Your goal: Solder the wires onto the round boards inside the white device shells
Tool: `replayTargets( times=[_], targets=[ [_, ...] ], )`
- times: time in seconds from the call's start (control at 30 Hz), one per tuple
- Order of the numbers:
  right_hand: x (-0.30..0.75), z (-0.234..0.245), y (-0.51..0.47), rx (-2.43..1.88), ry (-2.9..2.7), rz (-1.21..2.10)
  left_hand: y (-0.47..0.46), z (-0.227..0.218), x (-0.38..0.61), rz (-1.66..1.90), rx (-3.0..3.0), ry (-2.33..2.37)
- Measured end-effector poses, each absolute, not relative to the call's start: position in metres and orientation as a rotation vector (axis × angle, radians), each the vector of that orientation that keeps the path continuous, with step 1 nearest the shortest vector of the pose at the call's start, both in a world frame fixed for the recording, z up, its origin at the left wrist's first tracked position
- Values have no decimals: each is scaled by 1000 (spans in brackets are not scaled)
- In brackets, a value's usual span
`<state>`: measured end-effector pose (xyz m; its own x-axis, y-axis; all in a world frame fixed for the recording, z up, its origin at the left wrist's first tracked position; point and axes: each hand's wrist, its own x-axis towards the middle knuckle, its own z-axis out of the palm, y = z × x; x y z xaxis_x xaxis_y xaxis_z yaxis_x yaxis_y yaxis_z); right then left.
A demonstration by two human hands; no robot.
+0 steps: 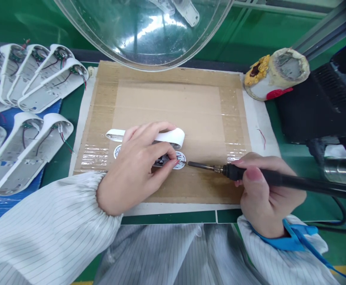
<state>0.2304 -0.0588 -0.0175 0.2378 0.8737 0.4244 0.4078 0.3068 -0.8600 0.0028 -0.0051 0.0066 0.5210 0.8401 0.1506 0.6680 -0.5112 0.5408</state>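
Note:
My left hand rests on a cardboard mat, its fingers closed around a white plastic shell and pinching a small round part beneath it. My right hand is wrapped round the black handle of a soldering iron. The iron's metal tip points left and touches the small round part beside my left fingertips. A blue wrist strap circles my right wrist.
Several white plastic shells with red and black wires lie stacked at the left on a blue tray. A clear dome hangs over the mat's far edge. A crusted tin with a sponge and a black unit stand at the right.

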Motion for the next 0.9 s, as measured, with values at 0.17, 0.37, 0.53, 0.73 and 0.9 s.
replayTargets(
  times=[0.17, 0.37, 0.53, 0.73, 0.9],
  targets=[
    [228, -17, -56, -1293, -1393, 486, -6, 9, 3, 533, 2349, 1249],
    [228, -22, -46, -1139, -1168, 363, -6, 12, 3, 510, 2384, 1244],
    [233, -21, -45, -1242, -1040, 384, -5, 10, 2, 553, 2394, 1237],
    [237, -19, -46, -1298, -952, 514, -9, 7, 1, 607, 2393, 1236],
    [241, -14, -43, -1272, -754, 722, -2, 6, -13, 751, 2208, 1360]
  ],
)
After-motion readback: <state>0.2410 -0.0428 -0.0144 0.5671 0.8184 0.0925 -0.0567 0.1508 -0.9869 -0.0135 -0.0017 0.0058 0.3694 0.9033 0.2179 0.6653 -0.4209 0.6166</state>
